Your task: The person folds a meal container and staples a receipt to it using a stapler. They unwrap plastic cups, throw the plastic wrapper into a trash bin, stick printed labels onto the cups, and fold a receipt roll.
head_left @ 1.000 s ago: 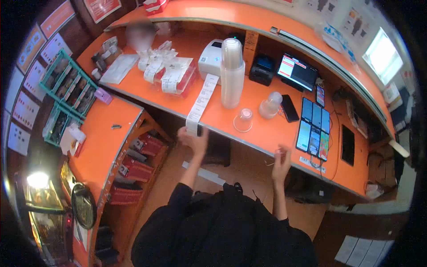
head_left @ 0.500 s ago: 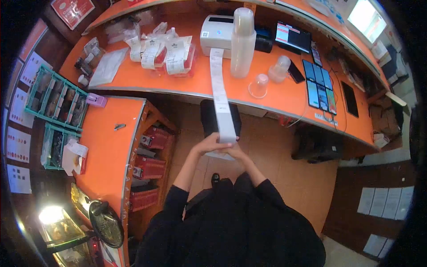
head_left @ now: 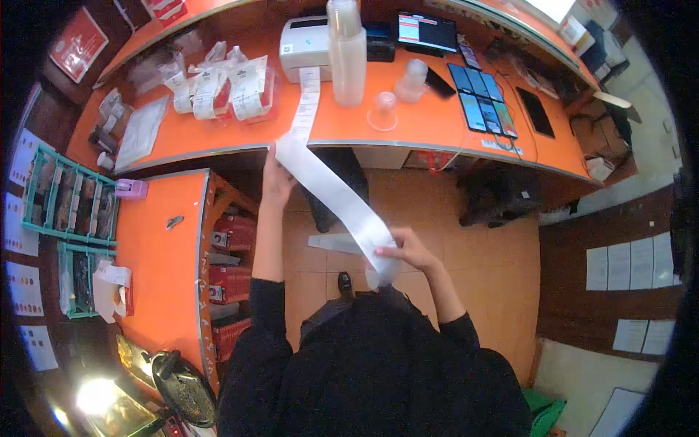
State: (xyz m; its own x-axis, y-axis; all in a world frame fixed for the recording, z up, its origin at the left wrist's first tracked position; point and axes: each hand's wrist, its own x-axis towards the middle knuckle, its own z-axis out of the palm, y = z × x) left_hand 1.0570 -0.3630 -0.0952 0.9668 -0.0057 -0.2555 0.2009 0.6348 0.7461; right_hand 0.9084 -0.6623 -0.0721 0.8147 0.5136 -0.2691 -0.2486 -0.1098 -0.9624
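Observation:
A long white strip of printed label paper (head_left: 331, 191) runs out of the white label printer (head_left: 306, 48) and over the counter's front edge. My left hand (head_left: 277, 178) grips the strip near that edge, where it bends. Lower down, my right hand (head_left: 412, 249) pinches the strip with the thumb on top. Between my hands the strip slants down to the right, with its pale side up. Its lower end curls below my right hand and is blurred.
A tall stack of clear plastic cups (head_left: 348, 65) stands beside the printer. Bagged orders with receipts (head_left: 250, 89) sit to its left. Several phones (head_left: 480, 102) and a monitor (head_left: 427, 32) are at the right. A purple stapler (head_left: 132, 189) lies on the left counter.
My hands, together on the strip before, are now apart. My left hand has moved up and left toward the counter edge, my right hand to the right. The view has shifted.

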